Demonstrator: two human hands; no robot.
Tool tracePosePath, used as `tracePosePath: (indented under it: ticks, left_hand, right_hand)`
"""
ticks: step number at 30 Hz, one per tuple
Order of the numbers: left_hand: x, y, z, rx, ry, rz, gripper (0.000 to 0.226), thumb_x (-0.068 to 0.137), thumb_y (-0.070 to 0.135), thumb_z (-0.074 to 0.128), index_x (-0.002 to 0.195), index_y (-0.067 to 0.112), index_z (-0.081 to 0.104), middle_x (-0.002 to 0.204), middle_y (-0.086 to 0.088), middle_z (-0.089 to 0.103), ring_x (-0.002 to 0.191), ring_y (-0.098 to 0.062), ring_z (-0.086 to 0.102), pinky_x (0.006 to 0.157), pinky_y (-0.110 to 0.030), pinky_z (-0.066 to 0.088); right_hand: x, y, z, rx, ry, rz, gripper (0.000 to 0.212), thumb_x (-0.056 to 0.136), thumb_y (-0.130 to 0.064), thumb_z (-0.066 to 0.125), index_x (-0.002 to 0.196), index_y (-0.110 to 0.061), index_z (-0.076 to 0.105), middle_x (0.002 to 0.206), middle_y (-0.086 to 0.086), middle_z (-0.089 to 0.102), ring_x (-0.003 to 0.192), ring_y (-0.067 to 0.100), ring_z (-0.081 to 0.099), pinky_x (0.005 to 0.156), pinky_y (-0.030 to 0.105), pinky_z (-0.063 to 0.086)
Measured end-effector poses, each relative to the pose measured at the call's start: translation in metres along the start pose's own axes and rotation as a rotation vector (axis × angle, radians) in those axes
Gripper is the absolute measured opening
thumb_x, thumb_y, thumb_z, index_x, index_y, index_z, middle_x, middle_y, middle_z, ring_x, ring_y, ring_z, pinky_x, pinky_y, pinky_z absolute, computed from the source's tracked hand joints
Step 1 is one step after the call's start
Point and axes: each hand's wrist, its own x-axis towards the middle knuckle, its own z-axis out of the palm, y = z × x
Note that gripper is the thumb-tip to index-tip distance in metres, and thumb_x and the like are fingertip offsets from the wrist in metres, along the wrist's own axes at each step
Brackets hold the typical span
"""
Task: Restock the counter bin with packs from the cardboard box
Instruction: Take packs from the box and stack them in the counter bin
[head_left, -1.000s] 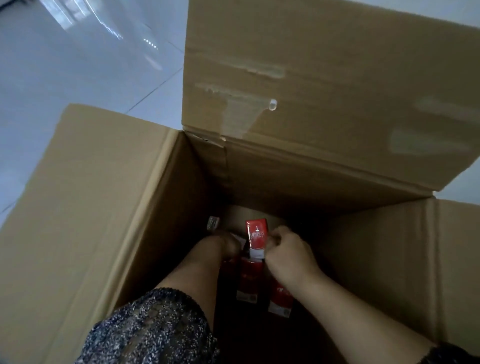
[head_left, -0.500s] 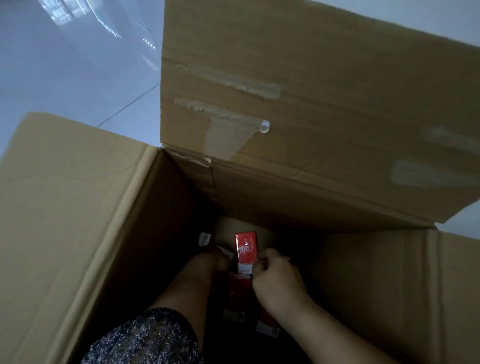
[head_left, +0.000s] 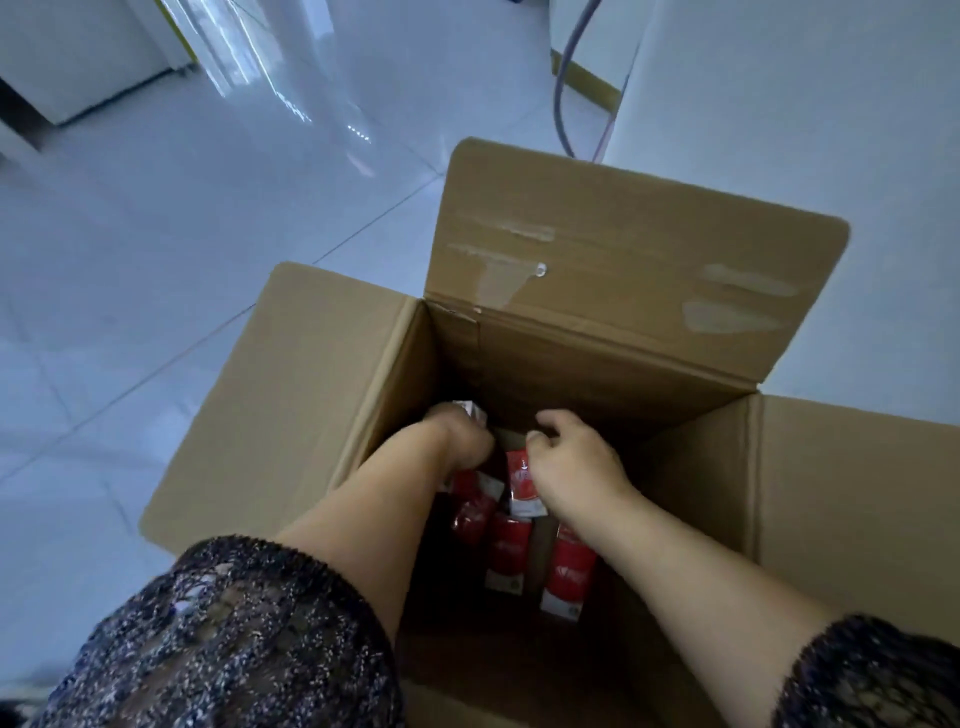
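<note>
Cardboard box (head_left: 291, 415) stands open on the tiled floor (head_left: 156, 234), flaps spread. Both arms reach inside. Left hand (head_left: 457, 441) is curled round a white-ended pack (head_left: 470, 413) — only that end shows past the knuckles. Right hand (head_left: 576, 462) pinches the top of a red pack (head_left: 521, 486). Loose packs (head_left: 511, 556) lie on the box bottom, beneath the forearms.
</note>
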Motion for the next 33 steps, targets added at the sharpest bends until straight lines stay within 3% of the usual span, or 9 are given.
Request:
tracePosePath:
  ticks: [4,8,11,14,20,24,27,30,33]
  left_hand:
    - [-0.044,-0.006,-0.012,-0.081,0.082,0.065,0.028,0.089,0.008,0.058,0.113,-0.006,0.063,0.112,-0.019,0.066,0.106,-0.034,0.064,0.064,-0.023,0.051]
    - [-0.098,-0.004,-0.029,-0.312,0.216,0.113,0.009,0.077,0.009,0.072,0.084,0.004,0.074,0.083,-0.013,0.073,0.079,-0.029,0.07,0.076,-0.041,0.059]
    - [-0.143,0.011,-0.046,-0.482,0.238,0.171,0.014,0.077,0.0,0.073,0.072,0.012,0.071,0.08,-0.011,0.072,0.076,-0.026,0.07,0.077,-0.038,0.059]
    - [-0.186,0.034,-0.064,-0.602,0.297,0.273,0.017,0.079,-0.004,0.07,0.071,0.011,0.068,0.08,-0.014,0.071,0.073,-0.028,0.069,0.076,-0.04,0.059]
    - [-0.282,0.091,-0.11,-0.742,0.404,0.489,0.021,0.082,-0.006,0.065,0.071,0.012,0.064,0.067,-0.007,0.066,0.052,-0.011,0.061,0.055,-0.024,0.051]
    - [-0.358,0.128,-0.149,-0.849,0.421,0.619,0.021,0.084,-0.009,0.061,0.074,0.009,0.062,0.07,-0.009,0.066,0.056,-0.017,0.063,0.063,-0.031,0.053]
    - [-0.419,0.152,-0.176,-0.905,0.459,0.728,0.029,0.083,-0.011,0.061,0.07,0.012,0.05,0.071,-0.007,0.061,0.065,-0.022,0.062,0.061,-0.035,0.053]
    - [-0.483,0.179,-0.196,-0.975,0.477,0.824,0.039,0.081,-0.011,0.063,0.069,0.015,0.038,0.07,-0.007,0.054,0.076,-0.029,0.062,0.076,-0.047,0.053]
    - [-0.544,0.209,-0.212,-1.005,0.463,0.919,0.036,0.08,-0.01,0.065,0.074,0.014,0.04,0.072,-0.009,0.053,0.067,-0.025,0.064,0.069,-0.041,0.054]
  right_hand:
    - [-0.039,-0.017,-0.017,-0.002,-0.005,-0.051,0.042,0.097,-0.033,0.042,0.139,-0.027,0.043,0.131,0.006,0.057,0.115,0.026,0.056,0.099,0.037,0.045]
    - [-0.088,-0.037,-0.043,-0.02,0.006,-0.123,0.044,0.097,-0.034,0.041,0.141,-0.029,0.039,0.131,0.004,0.055,0.114,0.025,0.056,0.099,0.041,0.045]
    - [-0.125,-0.058,-0.07,-0.04,0.001,-0.207,0.045,0.098,-0.034,0.042,0.142,-0.03,0.038,0.14,0.002,0.047,0.127,0.022,0.047,0.105,0.036,0.038]
    - [-0.161,-0.086,-0.098,-0.046,0.047,-0.326,0.042,0.098,-0.034,0.042,0.14,-0.033,0.037,0.139,-0.003,0.045,0.123,0.019,0.049,0.103,0.037,0.041]
    - [-0.234,-0.151,-0.162,0.047,0.138,-0.522,0.048,0.1,-0.034,0.039,0.145,-0.036,0.022,0.148,-0.008,0.031,0.13,0.015,0.042,0.103,0.033,0.039]
    - [-0.288,-0.19,-0.209,0.064,0.232,-0.621,0.052,0.101,-0.035,0.038,0.147,-0.036,0.014,0.151,-0.01,0.026,0.133,0.012,0.037,0.091,0.024,0.036]
    - [-0.331,-0.216,-0.243,0.141,0.278,-0.714,0.057,0.1,-0.031,0.04,0.148,-0.035,0.011,0.152,-0.008,0.023,0.137,0.009,0.029,0.102,0.027,0.037]
    - [-0.375,-0.237,-0.279,0.145,0.331,-0.816,0.06,0.1,-0.029,0.041,0.149,-0.033,0.008,0.154,-0.012,0.015,0.14,0.006,0.02,0.107,0.021,0.026]
    - [-0.418,-0.258,-0.319,0.082,0.435,-0.939,0.066,0.096,-0.03,0.047,0.149,-0.031,0.009,0.153,-0.011,0.013,0.142,0.008,0.013,0.114,0.024,0.02]
